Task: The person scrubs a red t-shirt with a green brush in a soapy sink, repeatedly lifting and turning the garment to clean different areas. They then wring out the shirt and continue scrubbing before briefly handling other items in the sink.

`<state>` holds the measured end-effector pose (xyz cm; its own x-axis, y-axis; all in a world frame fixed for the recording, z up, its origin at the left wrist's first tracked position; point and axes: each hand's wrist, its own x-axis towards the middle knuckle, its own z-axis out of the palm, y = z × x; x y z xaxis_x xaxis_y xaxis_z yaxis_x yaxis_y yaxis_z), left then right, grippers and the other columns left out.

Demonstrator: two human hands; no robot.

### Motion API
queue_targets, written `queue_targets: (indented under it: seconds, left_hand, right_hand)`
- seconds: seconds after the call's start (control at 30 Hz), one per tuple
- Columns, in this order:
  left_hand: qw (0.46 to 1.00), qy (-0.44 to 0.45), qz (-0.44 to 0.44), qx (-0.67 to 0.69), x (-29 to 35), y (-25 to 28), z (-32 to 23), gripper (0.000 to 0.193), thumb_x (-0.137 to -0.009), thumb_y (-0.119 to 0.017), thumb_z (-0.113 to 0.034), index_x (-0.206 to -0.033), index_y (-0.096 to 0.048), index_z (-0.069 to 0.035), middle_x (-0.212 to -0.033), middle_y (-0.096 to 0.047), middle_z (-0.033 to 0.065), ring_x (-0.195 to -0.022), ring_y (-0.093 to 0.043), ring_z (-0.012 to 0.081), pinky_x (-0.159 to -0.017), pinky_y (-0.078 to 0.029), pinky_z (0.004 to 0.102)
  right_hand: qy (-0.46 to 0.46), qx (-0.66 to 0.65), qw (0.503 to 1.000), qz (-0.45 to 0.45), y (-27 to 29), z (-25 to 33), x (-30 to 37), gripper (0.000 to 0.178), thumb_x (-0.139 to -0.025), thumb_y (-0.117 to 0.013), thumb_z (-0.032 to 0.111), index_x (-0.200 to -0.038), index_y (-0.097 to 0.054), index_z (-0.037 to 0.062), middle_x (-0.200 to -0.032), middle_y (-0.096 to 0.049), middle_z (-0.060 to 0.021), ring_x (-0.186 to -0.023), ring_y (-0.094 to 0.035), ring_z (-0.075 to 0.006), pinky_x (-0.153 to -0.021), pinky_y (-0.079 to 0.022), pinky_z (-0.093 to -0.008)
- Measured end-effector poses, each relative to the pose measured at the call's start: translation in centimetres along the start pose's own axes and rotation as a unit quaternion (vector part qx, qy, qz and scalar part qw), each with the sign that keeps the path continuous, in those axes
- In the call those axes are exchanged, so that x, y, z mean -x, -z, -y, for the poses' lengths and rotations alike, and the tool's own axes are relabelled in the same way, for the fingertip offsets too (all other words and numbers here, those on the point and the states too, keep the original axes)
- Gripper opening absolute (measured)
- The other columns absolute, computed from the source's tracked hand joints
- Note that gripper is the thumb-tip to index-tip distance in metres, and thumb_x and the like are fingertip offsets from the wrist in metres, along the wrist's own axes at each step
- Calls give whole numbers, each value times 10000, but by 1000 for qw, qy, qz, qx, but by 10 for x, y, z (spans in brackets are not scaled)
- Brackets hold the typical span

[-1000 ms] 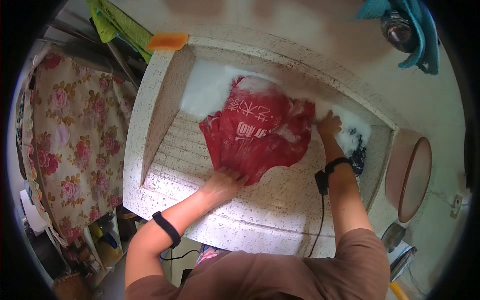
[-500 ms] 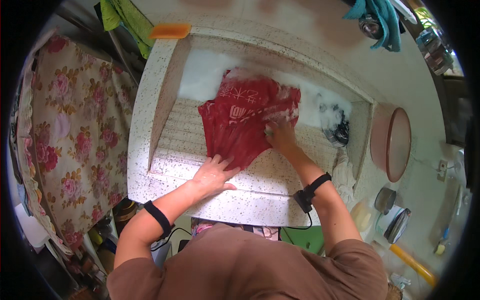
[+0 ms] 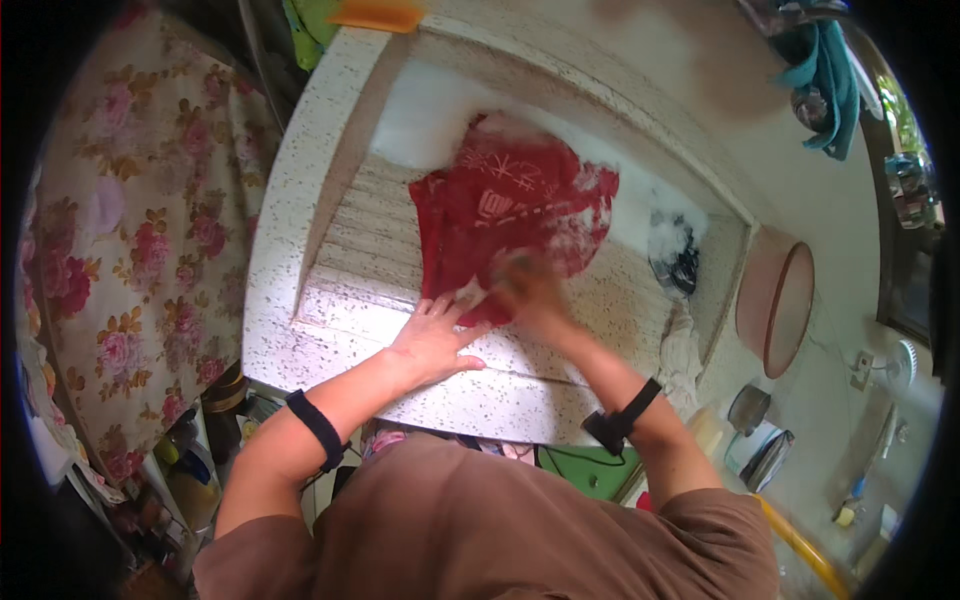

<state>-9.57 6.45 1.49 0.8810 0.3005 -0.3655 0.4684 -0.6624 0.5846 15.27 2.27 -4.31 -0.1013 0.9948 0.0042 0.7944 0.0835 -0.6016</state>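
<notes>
Speckled stone washbasin [image 3: 300, 250]: your right hand [image 3: 525, 285], blurred, grip unclear, has drawn back to the red cloth's [image 3: 510, 210] six-o'clock edge; your left hand [image 3: 435, 340] stays flat, open, at seven o'clock.

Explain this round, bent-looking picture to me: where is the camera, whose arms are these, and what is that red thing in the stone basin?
No machine here: a person wears a wide-angle camera on the head, looking down, which bends straight edges. The arms entering from below are that person's own. The left hand lies flat, pressing the near edge of a red cloth printed in white. The right hand is blurred with motion and rests on the same cloth; its grip cannot be made out. The cloth lies on the ribbed slope of a speckled stone wash basin, with white suds beyond it and a dark item in the right corner. A flowered cloth hangs to the left.
</notes>
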Motion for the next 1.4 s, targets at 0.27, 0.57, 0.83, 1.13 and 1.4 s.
queue_targets:
  seconds: [0.27,0.57,0.83,1.13,1.4]
  left_hand:
    - [999,-1,-43,-5,1,-3,0,597,-878,-542,-548,-1371,-500,-214,-1458,-370,203,-1332,-336,394,-1043,-305,508]
    - [995,2,95,33,-27,9,-11,699,-775,-675,-529,-1339,-542,-137,-1445,-396,194,-1330,-356,376,-1059,-347,519]
    - [992,-63,87,-63,-76,32,-16,522,-816,-686,-352,-1260,-575,-102,-1314,-518,172,-1192,-514,302,-953,-456,414]
    - [991,-99,77,-44,-87,53,2,411,-829,-672,-291,-1166,-620,-62,-1237,-557,169,-1140,-541,292,-895,-476,399]
    - [991,5,136,7,-71,48,8,320,-841,-660,-237,-1083,-660,-27,-1169,-591,166,-1094,-566,283,-843,-494,385]
  right_hand:
    - [-174,98,980,23,22,-52,0,220,-865,-616,261,-961,-707,85,-992,-642,-202,-961,-598,-371,-867,-473,-471]
    - [-110,109,987,34,6,-60,27,244,-835,-526,99,-1048,-621,33,-1057,-593,-178,-1029,-537,-341,-888,-415,-492]
    - [-87,-43,995,-3,-24,-129,25,397,-938,-544,320,-1208,-598,34,-1253,-577,-174,-1158,-526,-331,-1000,-396,-439]
    - [-92,-9,995,29,-16,-97,21,402,-931,-559,255,-1267,-562,32,-1329,-540,-171,-1240,-492,-328,-1038,-377,-430]
    - [-92,197,965,-146,-29,-128,60,421,-801,-727,280,-1141,-649,45,-1284,-539,-218,-1177,-498,-414,-988,-417,-475]
